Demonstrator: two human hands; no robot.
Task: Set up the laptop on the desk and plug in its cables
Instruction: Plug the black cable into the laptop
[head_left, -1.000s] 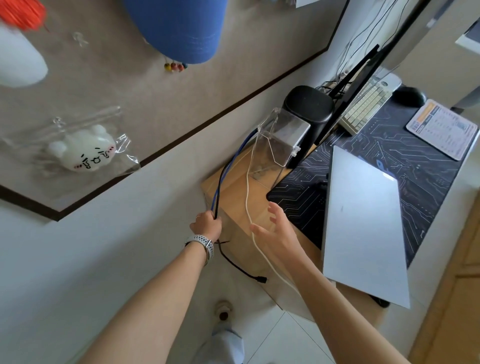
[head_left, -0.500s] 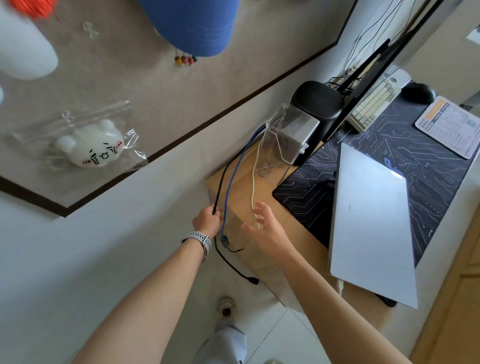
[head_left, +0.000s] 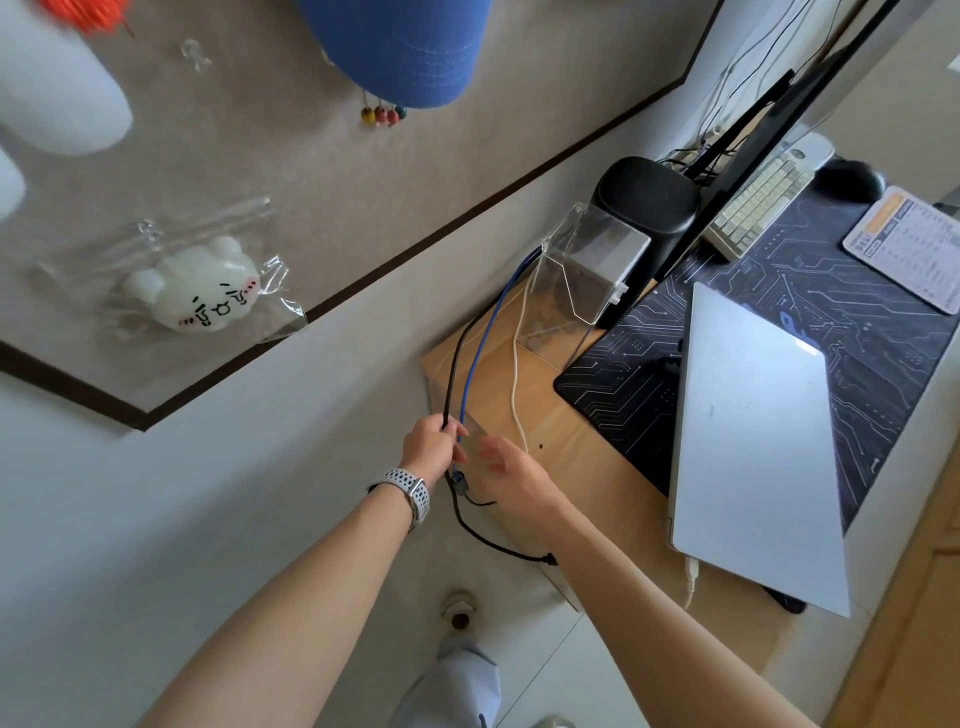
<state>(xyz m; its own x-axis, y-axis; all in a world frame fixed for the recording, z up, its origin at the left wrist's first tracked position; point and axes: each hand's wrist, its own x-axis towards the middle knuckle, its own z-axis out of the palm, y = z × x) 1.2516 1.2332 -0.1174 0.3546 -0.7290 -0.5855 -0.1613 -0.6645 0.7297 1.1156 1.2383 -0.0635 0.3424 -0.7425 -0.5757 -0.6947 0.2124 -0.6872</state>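
Left hand (head_left: 434, 441), wearing a perforated white watch band (head_left: 410, 491), is clenched around a black cable (head_left: 453, 364) just off the near-left corner of the wooden desk (head_left: 561, 431). The black cable runs from the far side of the desk, passes through the fist, and hangs below it in a loop; its plug end (head_left: 549, 559) dangles by the right forearm. A blue cable (head_left: 480, 343) runs alongside the black one and passes at the left fingers; its connector (head_left: 458, 480) hangs just beneath that hand. Whether the fist also clamps the blue cable cannot be told.

Right hand (head_left: 511, 475) is released, fingers spread, just right of the left hand and near the blue connector, touching neither cable as far as visible.

A white cable (head_left: 516, 374) lies across the bare desk to the right of the blue one. The closed silver laptop (head_left: 753, 441) lies on the circuit-patterned desk mat (head_left: 639, 364), right of both hands, with a white plug (head_left: 691, 570) at its near-left corner. Far side: clear acrylic box (head_left: 587, 265), black speaker (head_left: 647, 195), keyboard (head_left: 758, 208), mouse (head_left: 849, 179).
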